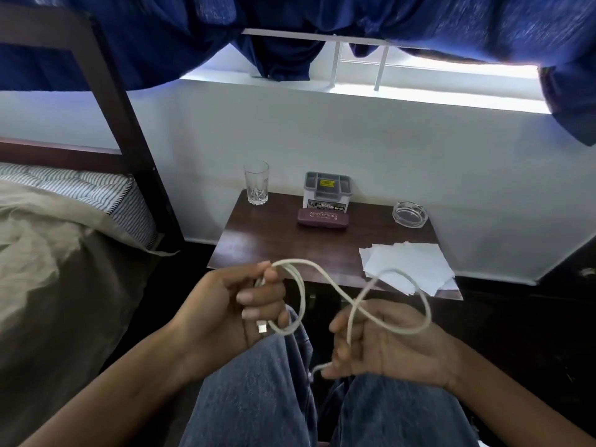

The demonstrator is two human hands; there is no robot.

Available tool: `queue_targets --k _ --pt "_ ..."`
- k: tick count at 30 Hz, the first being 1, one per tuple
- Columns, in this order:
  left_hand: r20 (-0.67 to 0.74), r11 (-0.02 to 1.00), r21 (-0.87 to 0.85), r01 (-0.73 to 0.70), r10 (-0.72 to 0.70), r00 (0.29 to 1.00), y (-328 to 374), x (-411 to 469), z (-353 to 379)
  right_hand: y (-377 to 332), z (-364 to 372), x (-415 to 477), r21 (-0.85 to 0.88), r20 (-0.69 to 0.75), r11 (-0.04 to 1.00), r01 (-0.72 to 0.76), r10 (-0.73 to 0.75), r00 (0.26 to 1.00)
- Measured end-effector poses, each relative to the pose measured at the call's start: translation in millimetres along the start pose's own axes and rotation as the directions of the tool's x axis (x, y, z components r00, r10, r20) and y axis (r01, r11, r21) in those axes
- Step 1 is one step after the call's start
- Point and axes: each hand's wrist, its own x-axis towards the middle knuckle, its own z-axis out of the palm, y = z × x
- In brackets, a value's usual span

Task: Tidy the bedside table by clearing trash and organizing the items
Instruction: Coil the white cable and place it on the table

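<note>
Plainly the white charging cable (292, 261) is the thing in hand. It hangs in a loose figure-eight over the person's denim-clad knees, just in front of the bedside table (264, 240) and not touching it. The left hand (238, 304) has its fingers curled round a gathered loop, with the thumb pressed on top and the metal USB plug (262, 327) poking out below. The right hand (387, 343) curls its fingers round the other strand, whose free end trails out near the fingertips.

I judge the cord light, limp and a little springy — it will want to uncoil, so it is best gripped where the loops cross, not by the plug.

On the dark, smooth wood stand a cut-glass tumbler (256, 183), heavy-based and breakable, and a grey plastic organiser (326, 191). A maroon spectacle case (322, 218) sits just before the organiser, and a thick glass ashtray (409, 214) is at the far right. Thin white paper sheets (406, 266) are fanned flat at the near right corner — flimsy and easily creased.
</note>
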Motion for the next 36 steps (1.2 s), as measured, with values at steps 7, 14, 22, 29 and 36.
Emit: queue_targets --k 7,14,22,29,36 --pt "-0.360 0.916 -0.197 -0.350 0.265 0.895 15 5 -19 -13 -10 -1 -0.023 -0.313 0.990 0.141 -0.141 0.939" --pt "-0.491 0.831 -0.187 -0.524 0.383 0.782 28 3 -32 -21 -27 -6 -0.621 -0.680 0.769 -0.155 -0.430 0.593" --pt "-0.583 0.754 -0.197 -0.627 0.424 0.693 46 -2 -48 -25 -46 -18 -0.751 -0.660 0.255 -0.609 -0.318 0.680" --pt "-0.563 0.770 -0.138 -0.623 0.456 0.689 48 -3 -50 -15 -18 -13 -0.829 -0.529 -0.183 -0.528 -0.050 0.847" --pt "-0.604 0.744 -0.044 -0.667 0.512 0.611 50 -1 -47 -18 7 -10 -0.930 -0.202 0.228 -0.289 0.343 0.917"
